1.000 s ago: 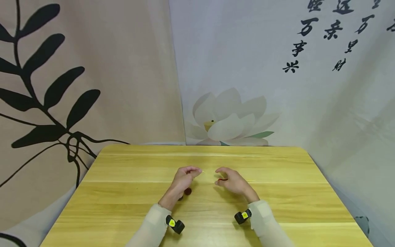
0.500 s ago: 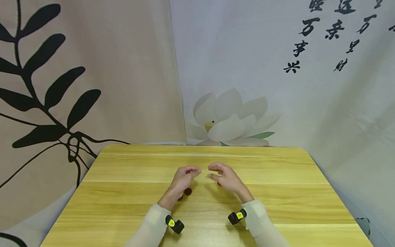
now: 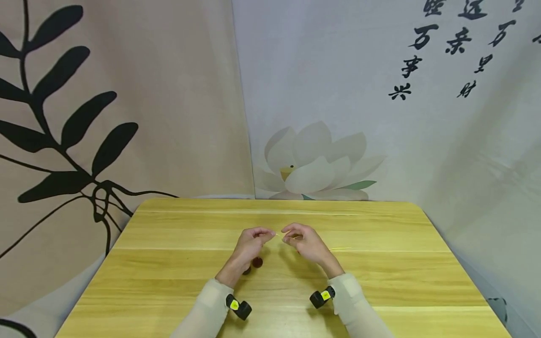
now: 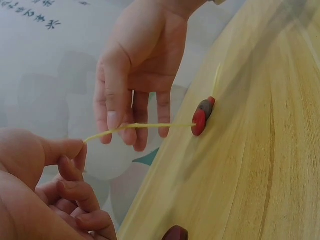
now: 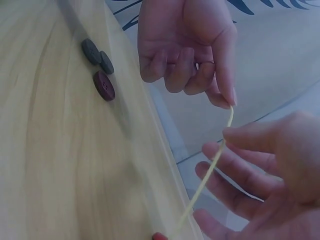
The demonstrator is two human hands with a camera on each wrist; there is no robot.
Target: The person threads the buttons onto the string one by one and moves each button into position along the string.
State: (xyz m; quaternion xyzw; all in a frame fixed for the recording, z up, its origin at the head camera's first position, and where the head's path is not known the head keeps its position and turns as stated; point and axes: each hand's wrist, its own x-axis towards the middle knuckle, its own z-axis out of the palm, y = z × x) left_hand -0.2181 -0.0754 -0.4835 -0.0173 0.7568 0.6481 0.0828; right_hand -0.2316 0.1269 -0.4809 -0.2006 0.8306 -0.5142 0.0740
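Observation:
A yellow cord (image 4: pixel 145 125) runs from the pinched thumb and finger of my left hand (image 3: pixel 249 248), past my right hand (image 3: pixel 310 243), to a red button (image 4: pixel 199 123) on the table. Behind that button, on the cord's line, sit a grey button (image 4: pixel 204 107) and another small red piece (image 4: pixel 212 101). My right hand's thumb lies at the cord in the right wrist view, with its fingers loosely bent and a gap between thumb and forefinger. The cord's tail shows right of my right wrist in the head view.
Near my left wrist lie a dark red button (image 5: pixel 103 86) and two dark grey buttons (image 5: pixel 91 52) on the wooden table (image 3: pixel 169 281). A printed curtain (image 3: pixel 190 94) hangs behind the table's far edge.
My right hand has moved left toward my left hand, off the red button, and its thumb and forefinger have come closer together around the cord. The left hand keeps its pinch, nearly still.

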